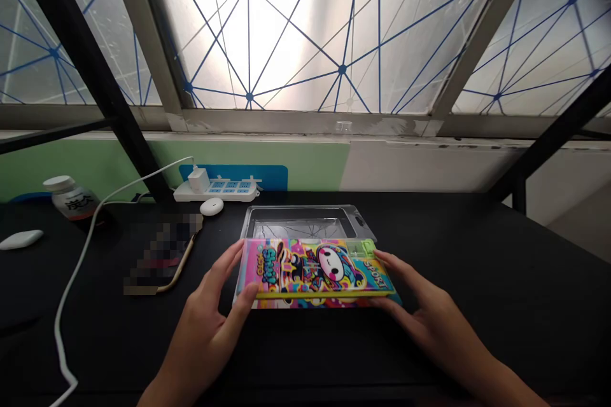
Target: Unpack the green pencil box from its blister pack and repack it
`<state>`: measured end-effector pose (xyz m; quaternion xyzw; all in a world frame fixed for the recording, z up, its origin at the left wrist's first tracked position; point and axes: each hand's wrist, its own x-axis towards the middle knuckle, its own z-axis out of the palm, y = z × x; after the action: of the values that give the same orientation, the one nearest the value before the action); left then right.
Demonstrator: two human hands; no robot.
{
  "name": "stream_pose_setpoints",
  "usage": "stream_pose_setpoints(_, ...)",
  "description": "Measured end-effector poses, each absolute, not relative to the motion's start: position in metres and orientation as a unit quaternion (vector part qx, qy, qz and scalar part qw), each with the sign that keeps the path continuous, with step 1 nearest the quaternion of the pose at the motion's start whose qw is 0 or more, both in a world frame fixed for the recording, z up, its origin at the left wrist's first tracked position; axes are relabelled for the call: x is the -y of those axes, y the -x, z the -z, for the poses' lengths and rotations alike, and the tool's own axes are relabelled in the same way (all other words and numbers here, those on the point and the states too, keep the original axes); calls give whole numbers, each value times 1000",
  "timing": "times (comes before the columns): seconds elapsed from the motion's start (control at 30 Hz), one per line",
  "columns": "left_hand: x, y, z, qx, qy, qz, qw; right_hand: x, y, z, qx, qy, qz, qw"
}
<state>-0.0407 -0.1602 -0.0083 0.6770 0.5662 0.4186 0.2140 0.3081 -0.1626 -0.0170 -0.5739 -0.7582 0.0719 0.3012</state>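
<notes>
A colourful pencil case (pixel 310 267) with a cartoon figure and a yellow front edge is in the middle of the view. My left hand (pixel 212 305) grips its left end, thumb at the front corner and fingers at the back. At the right end, my right hand (pixel 420 305) holds it between thumb and fingers, beside a light green piece on its top. Behind and partly beneath the case lies a clear plastic package (pixel 305 213) with a hang hole; the case hides much of it. Whether the case rests in the package I cannot tell.
On the black desk (pixel 477 254), a phone (pixel 165 254) with a blurred screen lies left. Beyond it are a small white round object (pixel 211 206), a power strip (pixel 229 189) and a white-capped bottle (pixel 71 197). A white cable (pixel 79 261) runs down the left side.
</notes>
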Motion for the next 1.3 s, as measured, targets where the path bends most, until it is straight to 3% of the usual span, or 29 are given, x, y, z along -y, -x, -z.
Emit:
stream_pose_setpoints(0.13, 126, 23, -24, -559, -696, -410, 189, 126, -303, -15, 774, 549, -55, 310)
stream_pose_setpoints(0.2, 103, 16, -30, -553, -723, -393, 127, 100, -300, -21, 781, 547, -53, 298)
stream_pose_setpoints(0.4, 65, 14, 5, -593, -762, -246, 80, 60, -293, 10, 813, 520, -23, 261)
stream_pose_setpoints(0.5, 70, 15, 15, -601, -781, -164, 47, 66, -290, 21, 837, 509, 38, 195)
stream_pose_setpoints(0.57, 75, 10, 9, -599, -785, -160, 8, 73, -285, 20, 847, 501, 86, 155)
stream_pose_setpoints(0.67, 73, -4, -6, -583, -791, -187, -17, 87, -275, 13, 863, 457, 118, 180)
stream_pose_setpoints(0.77, 61, -21, -16, -555, -808, -198, 24, 102, -258, 5, 911, 355, 70, 197)
stream_pose_setpoints(0.87, 45, -33, -13, -540, -822, -172, 52, 116, -243, 2, 945, 293, -39, 141)
stream_pose_setpoints(1.1, 27, -20, 8, -529, -837, -131, 48, 127, -248, -5, 926, 341, -156, 43)
stream_pose_setpoints(1.3, 19, 13, 11, -563, -816, -126, 29, 118, -291, 5, 894, 415, -130, 106)
